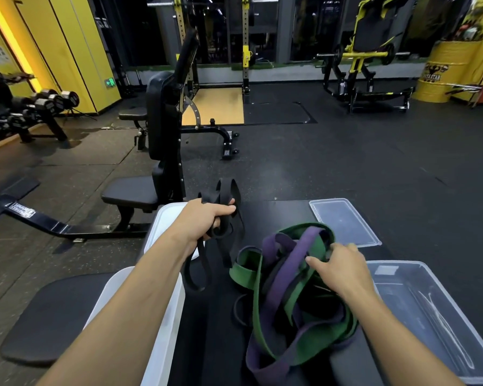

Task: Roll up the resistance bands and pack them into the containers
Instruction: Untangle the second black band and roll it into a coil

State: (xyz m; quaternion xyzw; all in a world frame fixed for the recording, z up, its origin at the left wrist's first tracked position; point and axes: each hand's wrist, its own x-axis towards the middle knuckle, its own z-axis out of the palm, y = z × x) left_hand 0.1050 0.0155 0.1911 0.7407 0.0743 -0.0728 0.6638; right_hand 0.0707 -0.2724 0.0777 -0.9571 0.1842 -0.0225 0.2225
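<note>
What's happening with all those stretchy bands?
A person is sorting resistance bands on a black bench. The left hand grips a black band, held up beside the tangled pile of green and purple bands, where the right hand rests. The clear container beside the pile has no bands in it yet.

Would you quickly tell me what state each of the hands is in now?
Left hand: closed around the black band.
Right hand: open, resting on the green and purple bands.
</note>
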